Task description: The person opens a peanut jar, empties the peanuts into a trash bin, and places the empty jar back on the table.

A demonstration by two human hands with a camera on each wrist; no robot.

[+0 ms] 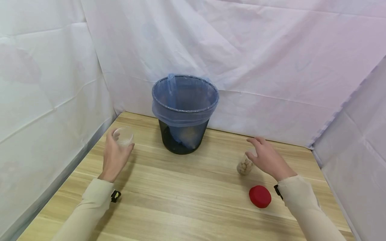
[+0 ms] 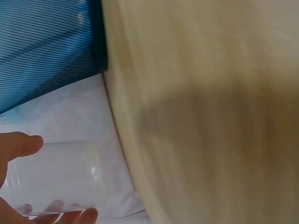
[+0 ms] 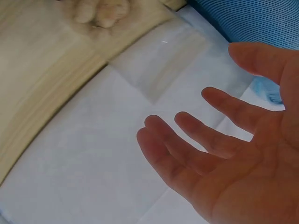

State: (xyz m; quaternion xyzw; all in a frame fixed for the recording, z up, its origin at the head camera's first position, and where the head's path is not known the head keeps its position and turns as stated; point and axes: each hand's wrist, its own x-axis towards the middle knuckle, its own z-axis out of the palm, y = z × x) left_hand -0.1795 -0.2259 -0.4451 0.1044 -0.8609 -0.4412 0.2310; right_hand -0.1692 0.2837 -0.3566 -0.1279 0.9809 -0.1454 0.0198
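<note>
Here, the left hand (image 1: 115, 154) curls its fingers (image 2: 87, 216) round a clear cylindrical jar (image 1: 125, 139) above the pale tabletop (image 1: 175, 197); light pressure should suit. The right hand (image 1: 268, 159), fingers (image 3: 196, 158) spread, hovers apparently clear of a standing transparent jar of beige pieces (image 1: 244, 166).

The lid (image 1: 260, 196) is plain red, the strongest colour I note against the table (image 1: 181, 204), which is pale yellow-brown wood with long, darker grain streaks. The cup (image 1: 125, 136) is clear and colourless, with whitish glints. The jar (image 3: 159, 60) is likewise clear; the pieces (image 1: 245, 166) inside are beige to cream. The bin (image 1: 168, 139) is black, in fine mesh. Its bag (image 1: 185, 117) is translucent blue. The cloth (image 1: 271, 50) is off-white with faint pinkish patches. Both sleeves (image 1: 90, 204) are plain cream. Both wristbands (image 1: 113, 196) show black, the left with a yellowish spot.
</note>
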